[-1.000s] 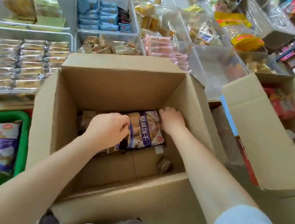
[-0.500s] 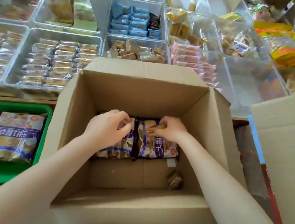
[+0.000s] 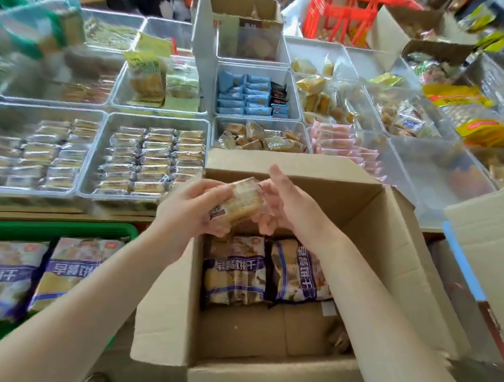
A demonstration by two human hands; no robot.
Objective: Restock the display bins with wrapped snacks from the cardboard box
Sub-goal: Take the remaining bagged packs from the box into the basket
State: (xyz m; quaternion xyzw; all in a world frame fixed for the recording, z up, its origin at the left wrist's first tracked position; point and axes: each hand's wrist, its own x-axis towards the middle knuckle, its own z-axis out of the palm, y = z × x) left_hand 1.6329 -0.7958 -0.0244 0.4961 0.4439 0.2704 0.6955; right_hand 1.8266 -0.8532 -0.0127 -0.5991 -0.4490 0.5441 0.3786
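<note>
At the lower left of the frame a green tray (image 3: 45, 223) is holding two large purple-banded packs (image 3: 28, 272) lying flat, side by side. Above it, in the middle left, two clear bins (image 3: 99, 114) are sitting filled with neat rows of small wrapped snacks (image 3: 151, 163), so that part of the restocking is looking largely done. Further up and to the right, more bins are carrying blue, pink and yellow packets at mixed levels, and one bin (image 3: 441, 172) at the right of centre is looking close to bare, though glare is making that hard to judge.

In the centre, the left hand (image 3: 189, 211) is curling its fingers around a small wrapped snack (image 3: 239, 202), held above the box's near-left corner. The right hand (image 3: 293, 209) is meeting the snack from the other side, fingers loosely bent against the wrapper; whether it is truly pinching cannot be told.

Below them the cardboard box (image 3: 397, 250) is standing open with two more purple packs (image 3: 265, 273) on its floor and bare cardboard beside them, so it is nearing empty. Judging by this, little stock is remaining.
</note>
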